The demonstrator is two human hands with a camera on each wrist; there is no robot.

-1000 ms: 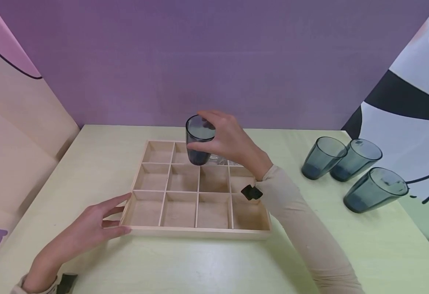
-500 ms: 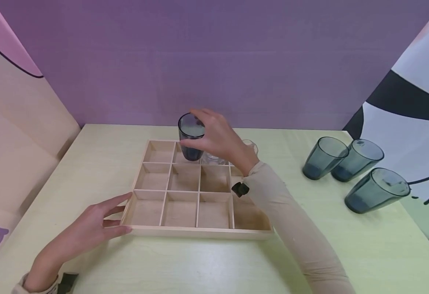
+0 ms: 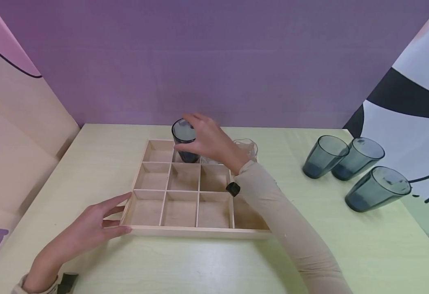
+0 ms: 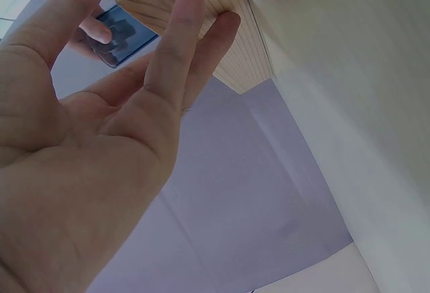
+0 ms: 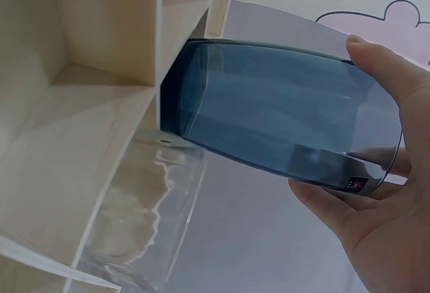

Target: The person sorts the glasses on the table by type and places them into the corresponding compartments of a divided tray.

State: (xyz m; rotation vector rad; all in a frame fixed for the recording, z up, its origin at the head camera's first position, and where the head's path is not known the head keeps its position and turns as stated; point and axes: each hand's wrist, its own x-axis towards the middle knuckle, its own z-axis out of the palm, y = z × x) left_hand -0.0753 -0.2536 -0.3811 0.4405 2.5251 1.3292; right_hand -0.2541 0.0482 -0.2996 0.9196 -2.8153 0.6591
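In the head view my right hand (image 3: 210, 141) holds a blue-grey drinking glass (image 3: 184, 130) near its rim, thumb and fingers around it. The glass stands upright, its base (image 5: 176, 91) entering the second compartment from the left in the back row of a wooden divided box (image 3: 196, 232). My left hand (image 3: 85, 228) lies at the box's front left corner. Its fairly straight fingers (image 4: 175, 58) touch the outer side wall. A clear glass (image 5: 127, 205) sits in the compartment to the right of the held one, partly hidden by my right hand in the head view.
Three more blue-grey glasses, a left one (image 3: 324, 157), a middle one (image 3: 357, 159) and a front one (image 3: 377, 190), stand on the table's right side. Another clear item (image 3: 249, 147) shows at the box's back right corner. A purple wall (image 3: 214, 61) rises behind the table.
My right hand has carried the blue-grey glass left, from over the back-row divider to the second compartment, then lowered it a little. My left hand and the box have stayed put.
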